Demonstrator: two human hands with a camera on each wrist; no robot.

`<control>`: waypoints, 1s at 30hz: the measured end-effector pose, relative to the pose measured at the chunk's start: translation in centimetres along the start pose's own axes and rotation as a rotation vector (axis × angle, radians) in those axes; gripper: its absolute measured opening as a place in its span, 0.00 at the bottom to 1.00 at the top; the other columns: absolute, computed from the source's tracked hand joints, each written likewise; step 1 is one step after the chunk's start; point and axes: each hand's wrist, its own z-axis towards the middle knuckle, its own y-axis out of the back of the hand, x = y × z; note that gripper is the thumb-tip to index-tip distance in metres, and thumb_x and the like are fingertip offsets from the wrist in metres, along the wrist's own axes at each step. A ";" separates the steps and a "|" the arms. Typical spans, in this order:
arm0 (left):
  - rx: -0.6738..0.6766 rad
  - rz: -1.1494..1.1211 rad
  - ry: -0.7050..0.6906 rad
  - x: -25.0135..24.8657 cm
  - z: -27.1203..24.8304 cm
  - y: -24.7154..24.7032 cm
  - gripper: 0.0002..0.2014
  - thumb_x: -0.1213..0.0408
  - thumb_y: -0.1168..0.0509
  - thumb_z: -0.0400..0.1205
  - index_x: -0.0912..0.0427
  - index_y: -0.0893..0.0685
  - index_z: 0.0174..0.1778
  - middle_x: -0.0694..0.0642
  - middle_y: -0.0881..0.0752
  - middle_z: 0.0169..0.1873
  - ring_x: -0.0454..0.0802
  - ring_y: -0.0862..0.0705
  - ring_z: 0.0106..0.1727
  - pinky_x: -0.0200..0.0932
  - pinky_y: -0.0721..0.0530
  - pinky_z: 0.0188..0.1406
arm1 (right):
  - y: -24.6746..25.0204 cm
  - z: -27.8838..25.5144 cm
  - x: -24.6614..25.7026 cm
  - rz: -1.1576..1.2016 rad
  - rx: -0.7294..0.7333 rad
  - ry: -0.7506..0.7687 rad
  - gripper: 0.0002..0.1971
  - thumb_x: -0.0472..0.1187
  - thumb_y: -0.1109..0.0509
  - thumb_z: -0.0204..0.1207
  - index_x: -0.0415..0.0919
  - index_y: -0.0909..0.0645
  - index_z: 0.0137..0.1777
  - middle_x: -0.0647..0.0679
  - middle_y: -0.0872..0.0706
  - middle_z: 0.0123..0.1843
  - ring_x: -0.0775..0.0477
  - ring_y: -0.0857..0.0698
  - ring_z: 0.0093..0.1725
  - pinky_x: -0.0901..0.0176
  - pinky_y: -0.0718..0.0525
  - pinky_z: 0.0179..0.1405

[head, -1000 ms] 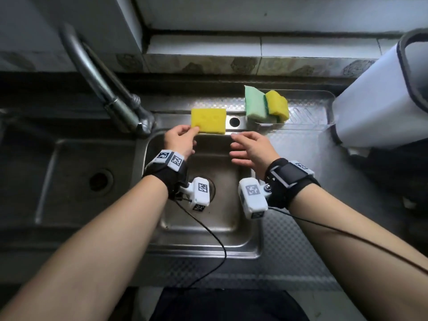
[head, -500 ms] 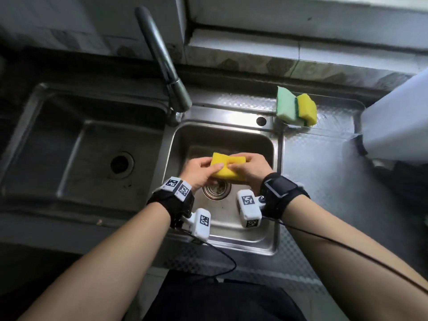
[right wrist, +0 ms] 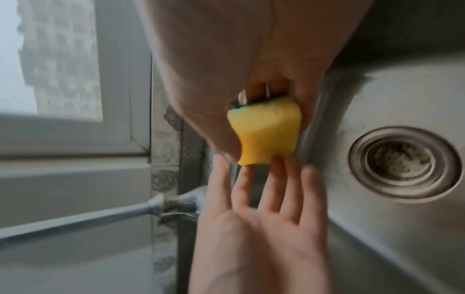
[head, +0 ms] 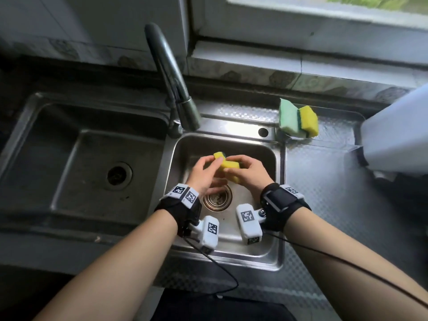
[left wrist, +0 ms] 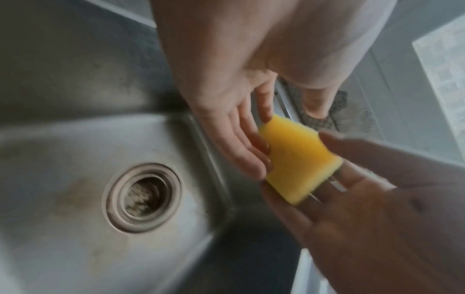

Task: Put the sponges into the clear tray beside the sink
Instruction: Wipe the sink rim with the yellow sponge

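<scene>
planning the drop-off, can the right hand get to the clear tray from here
Probably yes: the right hand, gripping the yellow sponge over the basin, has nothing between it and the clear tray; two sponges fill only the tray's left end.

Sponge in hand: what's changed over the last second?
The sponge came from the sink's back rim down over the small basin. The left hand, which carried it, now only touches it with straight fingers; the right hand, open before, grips it. The two sponges in the tray stayed put.
</scene>
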 end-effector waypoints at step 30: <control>-0.119 0.858 -0.635 -1.0 6.3 -15.5 0.15 0.65 0.36 0.79 0.58 0.11 0.58 0.60 0.16 0.57 0.57 0.16 0.58 0.40 0.23 0.62 | 9.5 -4.5 -6.6 0.219 -0.069 -0.128 0.09 0.37 0.28 0.71 0.45 0.16 0.51 0.41 0.10 0.52 0.46 0.13 0.48 0.54 0.18 0.45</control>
